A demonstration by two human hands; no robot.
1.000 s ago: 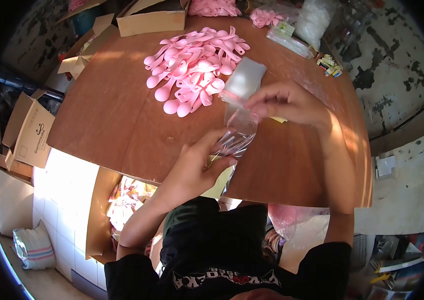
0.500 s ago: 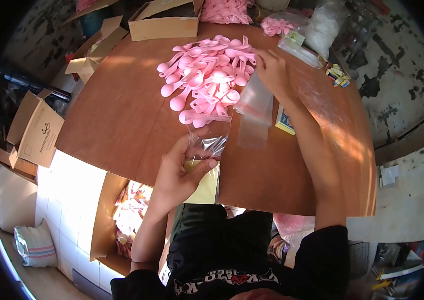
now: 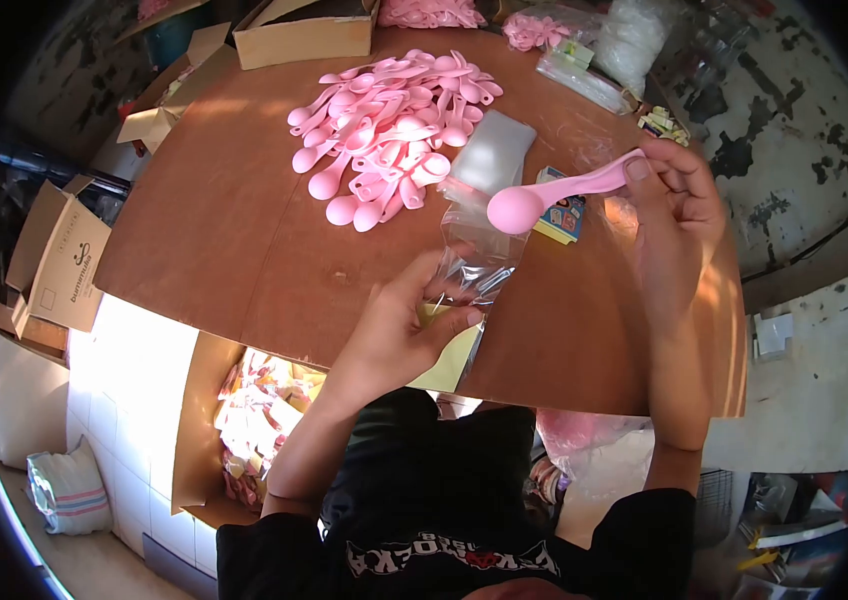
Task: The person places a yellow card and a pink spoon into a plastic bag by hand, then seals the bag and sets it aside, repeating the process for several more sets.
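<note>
A clear plastic bag (image 3: 484,275) with a yellow card (image 3: 449,350) in its lower part is pinched in my left hand (image 3: 409,320) near the table's front edge. My right hand (image 3: 669,215) grips a pink spoon (image 3: 517,209) by the end of its handle, with its round bowl pointing left above the table. Behind my left hand lies a heap of pink spoons (image 3: 394,125). Flat clear bags (image 3: 496,150) lie to the right of the heap. A blue and yellow box (image 3: 561,218) is partly hidden behind the held spoon.
The brown table (image 3: 224,200) has an open cardboard box (image 3: 304,40) at its back edge. Clear plastic packs (image 3: 584,82) lie at the back right. Below the front left edge, a carton (image 3: 206,420) holds packed items. Another carton (image 3: 64,260) stands at the left.
My right hand has come back from beside the heap toward the right, now with a pink spoon in it. My left hand and the bag have shifted right in view.
</note>
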